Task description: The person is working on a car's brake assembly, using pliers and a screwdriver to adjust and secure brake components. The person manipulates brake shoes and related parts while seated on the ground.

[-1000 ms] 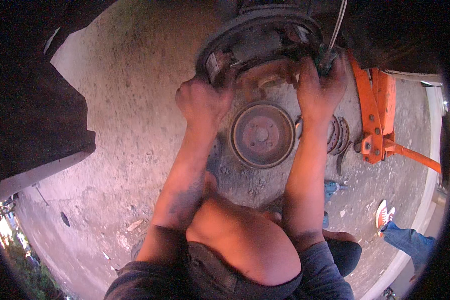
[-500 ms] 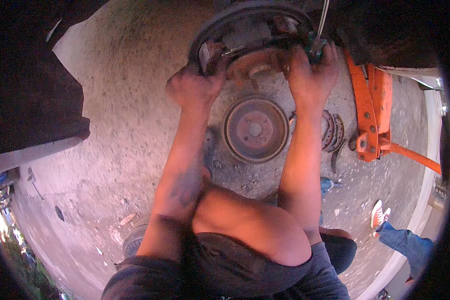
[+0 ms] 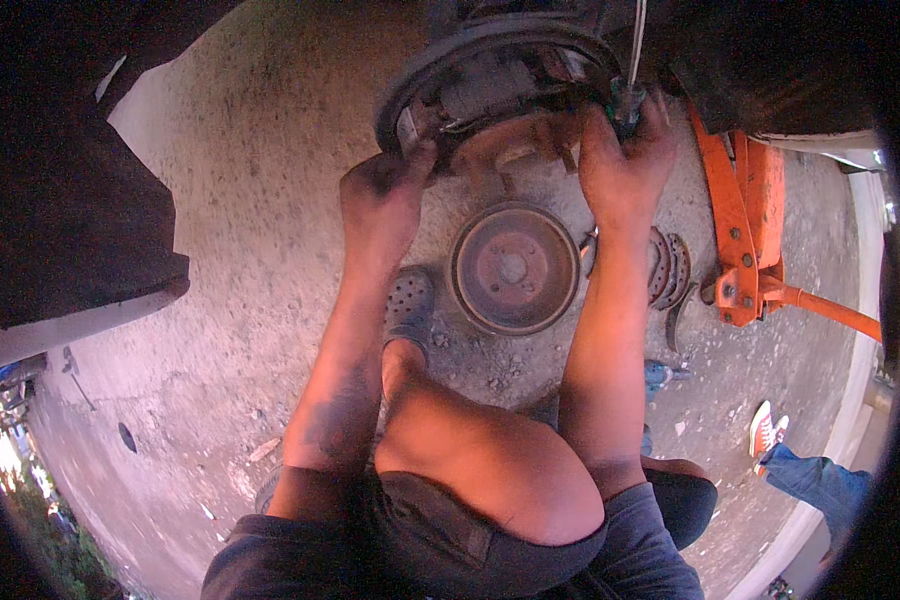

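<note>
A wheel's brake assembly (image 3: 490, 90), with a dark round backing plate, is at the top. At its lower left edge, my left hand (image 3: 382, 205) is closed, the thumb pressing against it and the other fingertips hidden. On its right side, my right hand (image 3: 625, 170) grips a screwdriver-like tool (image 3: 625, 103) with a greenish handle; a thin bright metal shaft rises from there. A rusty curved part (image 3: 505, 145) shows under the plate, between my hands. Below lies a round rusty brake drum (image 3: 513, 268) on the ground.
Loose curved brake shoes (image 3: 670, 270) lie right of the drum, partly behind my right forearm. An orange jack (image 3: 755, 220) stands farther right, its handle stretching right. A teal tool (image 3: 660, 374) is on the ground. Another person's shoe (image 3: 763, 428) shows at lower right.
My left hand has shifted a little down, its wrist turned, while staying at the plate's edge. My right hand remains around the tool. The view has moved slightly, exposing my grey clog.
</note>
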`<state>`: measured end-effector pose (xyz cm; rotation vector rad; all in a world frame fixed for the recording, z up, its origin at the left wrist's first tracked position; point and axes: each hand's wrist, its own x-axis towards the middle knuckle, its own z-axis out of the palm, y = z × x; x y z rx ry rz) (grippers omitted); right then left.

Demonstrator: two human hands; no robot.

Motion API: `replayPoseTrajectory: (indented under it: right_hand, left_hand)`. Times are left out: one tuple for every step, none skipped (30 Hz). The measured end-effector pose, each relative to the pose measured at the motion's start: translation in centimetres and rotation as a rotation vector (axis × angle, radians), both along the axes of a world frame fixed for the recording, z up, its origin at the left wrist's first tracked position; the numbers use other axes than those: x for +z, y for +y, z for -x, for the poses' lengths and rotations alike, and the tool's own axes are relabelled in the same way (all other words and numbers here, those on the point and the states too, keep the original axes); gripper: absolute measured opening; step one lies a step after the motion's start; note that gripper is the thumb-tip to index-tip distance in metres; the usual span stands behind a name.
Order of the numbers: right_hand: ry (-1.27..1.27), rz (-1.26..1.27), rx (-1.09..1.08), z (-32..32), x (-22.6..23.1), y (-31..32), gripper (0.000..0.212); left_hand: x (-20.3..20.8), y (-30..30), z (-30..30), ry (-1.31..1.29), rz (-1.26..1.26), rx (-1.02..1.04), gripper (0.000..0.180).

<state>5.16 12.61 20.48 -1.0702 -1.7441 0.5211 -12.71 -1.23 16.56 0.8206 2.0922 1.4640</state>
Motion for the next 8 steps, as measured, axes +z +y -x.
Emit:
replayPoseTrajectory:
  right_hand:
    - [0.017, 0.018, 0.011, 0.0, -0.2, 0.0, 0.055]
    - [0.033, 0.037, 0.024, -0.1, -0.4, 0.0, 0.055]
    - [0.041, 0.048, 0.029, 0.0, -0.4, 0.1, 0.055]
    - [0.046, 0.059, 0.035, 0.0, -0.4, 0.2, 0.055]
    - [0.053, 0.073, 0.038, 0.0, -0.4, 0.2, 0.055]
    - [0.037, 0.051, 0.033, -0.1, -0.5, 0.1, 0.055]
    - [0.022, 0.03, 0.026, -0.2, -0.5, 0.2, 0.055]
    - [0.023, 0.031, 0.026, -0.2, -0.6, 0.2, 0.055]
  left_hand:
    - [-0.3, 0.4, -0.6, -0.019, -0.02, 0.062, 0.044]
    - [-0.5, 0.7, -1.2, -0.057, 0.017, 0.132, 0.046]
    - [-0.6, 1.0, -1.6, -0.101, -0.059, 0.153, 0.047]
    - [-0.6, 1.1, -2.1, -0.165, -0.079, 0.181, 0.047]
    - [-0.7, 1.1, -2.4, -0.206, -0.123, 0.204, 0.048]
    - [-0.9, 1.0, -2.4, -0.239, -0.129, 0.204, 0.048]
    - [-1.1, 1.0, -2.4, -0.248, -0.163, 0.2, 0.048]
    - [-1.4, 0.9, -2.5, -0.257, -0.197, 0.196, 0.049]
